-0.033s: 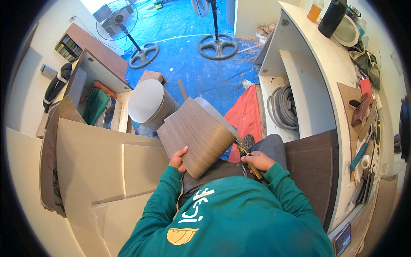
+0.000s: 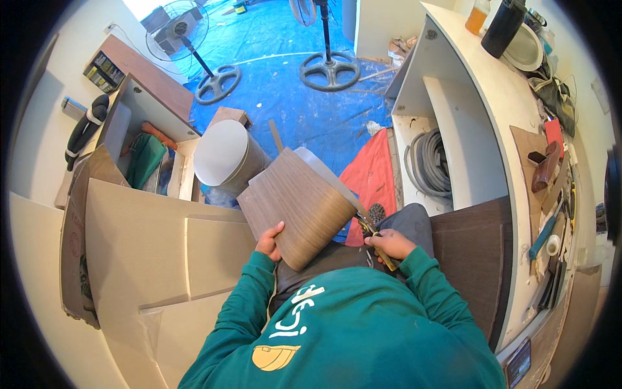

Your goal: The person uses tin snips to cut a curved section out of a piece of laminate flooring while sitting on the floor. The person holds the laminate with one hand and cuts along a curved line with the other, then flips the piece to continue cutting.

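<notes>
Cabinets and pale panels [image 2: 142, 227] crowd the sides of this cluttered room; nearest is the person's green sweatshirt [image 2: 376, 343], with a light print and a yellow helmet shape on its front, above dark trousers [image 2: 311, 262]; over the lap lies a curved wood-grain sheet [image 2: 298, 211], brown outside and pale inside where its far edge curls over; the left hand [image 2: 269, 242] is clamped on the sheet's near left edge, thumb on the brown face, fingers partly hidden; the right hand [image 2: 393, 244] is closed round the yellowish handles of a cutting tool [image 2: 389, 262], whose front end is at the sheet's right edge, though I cannot tell whether its blades are apart; just beyond, a red cloth [image 2: 372, 165] lies on the floor, and a pale roll [image 2: 220, 152] stands to the left of it; an open cabinet [image 2: 466, 129] on the right holds a coil of grey hose [image 2: 431, 162], and its top bears scattered tools, a black bottle [image 2: 504, 27] and a plate [image 2: 523, 48]; on the left, another cabinet holds green cloth [image 2: 146, 161]; farther off, blue sheeting [image 2: 291, 110] covers the floor under two standing fans [image 2: 217, 81].
</notes>
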Available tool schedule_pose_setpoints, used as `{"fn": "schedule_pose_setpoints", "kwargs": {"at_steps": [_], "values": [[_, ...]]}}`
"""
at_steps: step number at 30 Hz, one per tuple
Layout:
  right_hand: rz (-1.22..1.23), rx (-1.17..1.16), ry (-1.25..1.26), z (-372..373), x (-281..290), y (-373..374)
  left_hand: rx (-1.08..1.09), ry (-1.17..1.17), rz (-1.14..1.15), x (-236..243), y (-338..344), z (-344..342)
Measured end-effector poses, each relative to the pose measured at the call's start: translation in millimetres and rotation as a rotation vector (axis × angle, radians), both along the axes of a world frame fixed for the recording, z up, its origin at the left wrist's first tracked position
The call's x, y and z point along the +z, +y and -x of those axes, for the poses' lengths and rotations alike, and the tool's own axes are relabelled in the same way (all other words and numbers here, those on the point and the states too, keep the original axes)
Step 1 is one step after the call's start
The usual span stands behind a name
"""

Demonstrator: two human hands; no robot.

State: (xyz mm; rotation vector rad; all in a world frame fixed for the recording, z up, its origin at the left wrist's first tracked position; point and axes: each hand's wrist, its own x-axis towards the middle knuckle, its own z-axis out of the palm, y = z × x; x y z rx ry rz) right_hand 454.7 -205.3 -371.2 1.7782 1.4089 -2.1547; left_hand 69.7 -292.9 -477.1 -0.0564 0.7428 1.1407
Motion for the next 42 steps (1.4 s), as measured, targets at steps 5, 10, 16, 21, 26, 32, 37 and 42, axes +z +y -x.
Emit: {"fn": "schedule_pose_setpoints", "kwargs": {"at_steps": [5,10,16,21,26,32,37,42], "values": [[-0.008,0.007,0.003,-0.9,-9.6,3.6,0.019,0.014,0.005,-2.2,5.1,1.6],[-0.007,0.009,0.002,-1.2,-8.7,9.1,0.02,0.047,0.005,-6.8,12.1,2.9],[-0.015,0.015,0.002,-1.3,-11.1,9.0,0.01,0.078,-0.006,-11.6,11.9,2.7],[-0.043,0.006,0.016,0.1,-9.5,6.7,0.024,0.055,-0.01,-10.4,10.3,2.8],[0.004,0.002,0.024,0.8,-5.2,8.5,0.016,0.066,-0.007,-9.1,11.3,2.4],[-0.002,-0.008,0.021,0.3,-5.8,8.0,0.024,0.11,0.003,-6.7,11.6,0.9],[0.015,0.001,0.03,0.9,-4.9,8.7,0.02,0.084,0.0,-10.0,10.1,3.3],[0.005,-0.009,0.017,-0.6,-9.6,8.2,0.021,0.031,-0.022,-2.5,12.0,1.5]]}}
